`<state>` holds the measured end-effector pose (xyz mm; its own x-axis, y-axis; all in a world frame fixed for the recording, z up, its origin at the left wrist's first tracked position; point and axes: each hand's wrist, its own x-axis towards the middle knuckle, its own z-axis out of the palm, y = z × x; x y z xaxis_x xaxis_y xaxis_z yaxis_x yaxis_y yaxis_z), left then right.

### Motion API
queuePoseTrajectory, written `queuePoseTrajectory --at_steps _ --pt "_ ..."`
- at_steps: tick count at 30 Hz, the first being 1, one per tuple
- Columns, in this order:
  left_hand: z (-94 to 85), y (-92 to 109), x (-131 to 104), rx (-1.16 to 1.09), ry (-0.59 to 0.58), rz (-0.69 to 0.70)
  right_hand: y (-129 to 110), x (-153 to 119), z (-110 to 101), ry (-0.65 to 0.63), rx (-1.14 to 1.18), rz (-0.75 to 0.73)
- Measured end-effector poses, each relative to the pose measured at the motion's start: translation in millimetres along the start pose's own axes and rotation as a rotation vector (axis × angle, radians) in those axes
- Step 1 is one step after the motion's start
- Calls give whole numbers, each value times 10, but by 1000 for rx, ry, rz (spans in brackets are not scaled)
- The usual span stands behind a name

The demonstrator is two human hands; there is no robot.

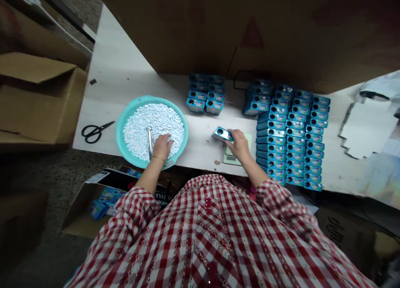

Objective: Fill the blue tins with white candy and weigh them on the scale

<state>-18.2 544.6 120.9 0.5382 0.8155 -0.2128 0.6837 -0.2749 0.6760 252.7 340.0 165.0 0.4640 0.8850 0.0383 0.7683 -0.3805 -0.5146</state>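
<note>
My left hand (162, 146) is in a turquoise basin (120, 134) filled with small white tablets (140, 119). Its fingers reach down to the tablets with the thumb apart from them, and the fingertips are partly hidden. Beside this hand a metal scoop (150, 140) lies on the tablets. My right hand (239, 144) grips a small blue container (222, 134) with a dark round spot on its top. That container is tilted, just left of a pale green kitchen scale (230, 158), which the hand partly covers.
Blue containers stand in a small group (205, 98) behind and in long rows (287, 134) at right. Black scissors (95, 132) lie left of the basin. A large cardboard box (218, 34) looms at the back. An open carton (81, 204) stands below the table's front edge.
</note>
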Motion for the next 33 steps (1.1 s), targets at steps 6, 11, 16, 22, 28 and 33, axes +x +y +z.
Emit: queuePoseTrajectory --at_steps 6,11,16,22,28,33 --pt "-88 28 40 -515 204 -336 -651 1018 709 -83 -40 19" --pt "-306 55 -22 -1390 149 -527 -317 960 344 -8 -112 -7" --pt "-333 18 36 -1538 274 -587 687 829 -429 203 -388 227" --pt "-192 27 204 -646 367 -470 1050 807 -620 36 -610 -1" --pt "-24 169 262 4 314 -157 469 -68 -795 -63 -702 -274" --pt "91 251 343 -124 265 -192 255 -546 -585 -125 -668 -262"
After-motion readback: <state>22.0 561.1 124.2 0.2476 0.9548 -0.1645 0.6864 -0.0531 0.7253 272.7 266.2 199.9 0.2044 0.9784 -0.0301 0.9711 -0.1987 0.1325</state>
